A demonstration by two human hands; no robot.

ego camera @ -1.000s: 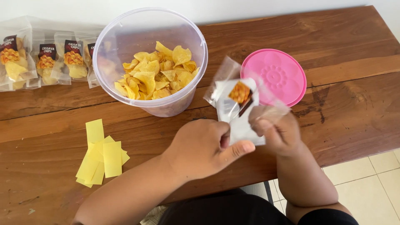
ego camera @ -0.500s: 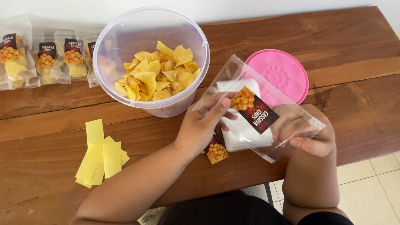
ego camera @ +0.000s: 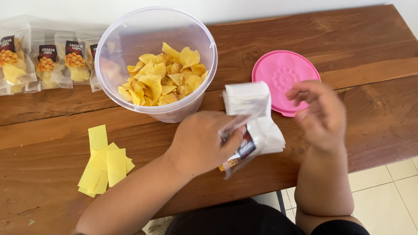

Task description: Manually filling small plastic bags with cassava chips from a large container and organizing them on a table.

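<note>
My left hand point(ego camera: 201, 141) grips a clear plastic pouch point(ego camera: 241, 148) with a dark label, held edge-on just above the wooden table point(ego camera: 370, 43). Under and behind it lies a white stack of empty pouches point(ego camera: 250, 102). My right hand point(ego camera: 320, 114) hovers empty and blurred over the near edge of a pink round lid point(ego camera: 278, 72), fingers spread. A clear plastic tub point(ego camera: 117, 48) with yellow chips point(ego camera: 163, 76) inside stands just beyond my left hand.
Several filled, labelled chip pouches point(ego camera: 48, 63) lie in a row at the far left. Yellow paper slips point(ego camera: 104, 163) are piled at the near left. The table's near edge runs below my arms, with tiled floor point(ego camera: 387, 196) at the right.
My right hand has let go of the clear pouch and lifted toward the pink lid. My left hand has kept the pouch and turned it edge-on, lower over the white stack.
</note>
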